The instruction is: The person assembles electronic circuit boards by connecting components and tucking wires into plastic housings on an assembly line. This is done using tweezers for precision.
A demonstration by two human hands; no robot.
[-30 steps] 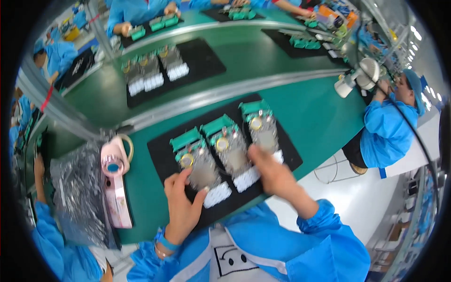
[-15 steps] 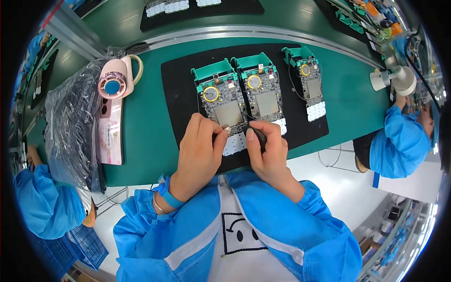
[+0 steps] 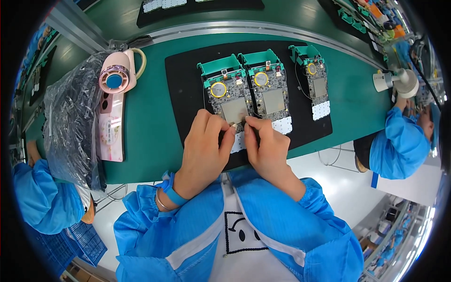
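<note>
Left hand (image 3: 204, 150), right hand (image 3: 270, 145) at near end of leftmost circuit board (image 3: 232, 109); can't tell whether either grip's pinching anything. Black mat (image 3: 181, 89) beneath board.

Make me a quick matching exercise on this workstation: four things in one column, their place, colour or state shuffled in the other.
Things:
1. Left hand
2. Fan-like device
3. Mat
4. Plastic bag

Descriptions:
A. Pink, with a blue centre
B. Crumpled and see-through
C. By the lower end of the leftmost circuit board
D. Black, lying under three boards

Pairs: 1-C, 2-A, 3-D, 4-B
</note>
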